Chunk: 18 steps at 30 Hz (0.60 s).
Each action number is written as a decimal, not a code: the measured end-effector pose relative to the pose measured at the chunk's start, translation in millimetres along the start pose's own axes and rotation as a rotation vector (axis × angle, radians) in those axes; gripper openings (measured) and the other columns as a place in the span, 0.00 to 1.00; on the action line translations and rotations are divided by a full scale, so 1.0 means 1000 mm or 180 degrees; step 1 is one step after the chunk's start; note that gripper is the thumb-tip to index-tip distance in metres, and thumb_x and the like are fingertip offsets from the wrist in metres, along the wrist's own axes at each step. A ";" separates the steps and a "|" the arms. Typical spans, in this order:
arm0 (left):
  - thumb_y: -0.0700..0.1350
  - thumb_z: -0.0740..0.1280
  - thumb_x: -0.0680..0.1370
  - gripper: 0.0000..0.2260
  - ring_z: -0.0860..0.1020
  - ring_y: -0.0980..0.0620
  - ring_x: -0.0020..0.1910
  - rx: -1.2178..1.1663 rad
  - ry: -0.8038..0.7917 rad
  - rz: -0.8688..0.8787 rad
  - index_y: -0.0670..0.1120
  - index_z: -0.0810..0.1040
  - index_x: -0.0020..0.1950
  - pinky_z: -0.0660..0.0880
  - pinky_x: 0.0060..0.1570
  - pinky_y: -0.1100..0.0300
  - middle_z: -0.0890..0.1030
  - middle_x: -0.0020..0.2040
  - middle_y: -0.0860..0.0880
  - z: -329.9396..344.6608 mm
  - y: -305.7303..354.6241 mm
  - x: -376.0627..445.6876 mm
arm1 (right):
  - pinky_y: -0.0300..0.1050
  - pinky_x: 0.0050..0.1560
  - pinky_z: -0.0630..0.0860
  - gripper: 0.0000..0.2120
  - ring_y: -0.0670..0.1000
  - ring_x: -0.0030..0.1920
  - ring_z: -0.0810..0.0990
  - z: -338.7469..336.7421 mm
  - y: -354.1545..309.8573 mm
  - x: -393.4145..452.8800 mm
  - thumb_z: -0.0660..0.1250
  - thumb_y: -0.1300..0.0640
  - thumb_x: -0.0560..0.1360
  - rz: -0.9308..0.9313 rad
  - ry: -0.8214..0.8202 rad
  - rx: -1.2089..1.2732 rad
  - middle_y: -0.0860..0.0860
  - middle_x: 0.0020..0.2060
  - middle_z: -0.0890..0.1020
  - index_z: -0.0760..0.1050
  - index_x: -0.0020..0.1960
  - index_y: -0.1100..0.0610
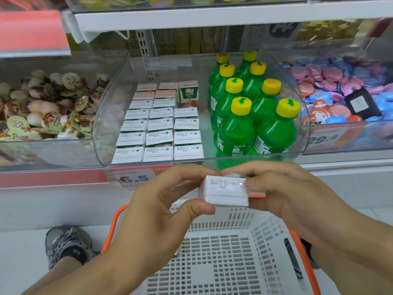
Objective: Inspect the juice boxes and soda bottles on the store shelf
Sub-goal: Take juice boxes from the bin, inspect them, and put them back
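Both hands, left (161, 201) and right (282, 192), pinch small white juice carton (225, 191), date stamp up, near clear plastic bin (212, 161); boxed rows and green yellow-capped soda bottles (244, 107) await inspection.

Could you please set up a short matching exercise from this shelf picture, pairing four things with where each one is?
Things:
1. juice box
2. soda bottles
3. shopping basket
4. price tag reading 6.5

Places:
A. standing in the right half of the clear bin
B. on the shelf edge below the clear bin
C. held between the left hand and the right hand
D. on the floor beneath the hands

Pairs: 1-C, 2-A, 3-D, 4-B
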<state>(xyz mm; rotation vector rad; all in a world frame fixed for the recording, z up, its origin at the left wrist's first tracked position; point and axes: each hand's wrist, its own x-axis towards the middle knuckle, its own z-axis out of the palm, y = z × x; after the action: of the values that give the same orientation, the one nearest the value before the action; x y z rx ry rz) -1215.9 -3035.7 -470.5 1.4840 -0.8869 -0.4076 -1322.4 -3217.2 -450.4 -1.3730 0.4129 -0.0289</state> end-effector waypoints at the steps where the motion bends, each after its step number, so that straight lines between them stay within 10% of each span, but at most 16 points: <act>1: 0.47 0.72 0.69 0.13 0.82 0.54 0.57 -0.0021 0.0015 0.0005 0.55 0.82 0.53 0.78 0.56 0.61 0.85 0.53 0.55 0.000 0.001 0.000 | 0.48 0.57 0.82 0.19 0.59 0.55 0.85 -0.001 0.000 -0.001 0.65 0.61 0.65 -0.0028 -0.0030 0.0011 0.61 0.49 0.86 0.84 0.53 0.63; 18: 0.54 0.75 0.63 0.15 0.84 0.53 0.43 -0.0107 0.0381 -0.0306 0.52 0.82 0.47 0.81 0.41 0.62 0.85 0.44 0.48 -0.002 -0.002 0.002 | 0.42 0.50 0.82 0.21 0.50 0.50 0.86 -0.001 0.002 -0.005 0.76 0.54 0.66 -0.0426 -0.0028 -0.0823 0.52 0.49 0.87 0.79 0.59 0.52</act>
<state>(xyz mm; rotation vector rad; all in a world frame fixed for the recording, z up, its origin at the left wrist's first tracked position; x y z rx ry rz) -1212.5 -3035.7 -471.8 1.5079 -0.7128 -0.3981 -1327.9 -3216.4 -451.5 -1.6541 0.3243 -0.0818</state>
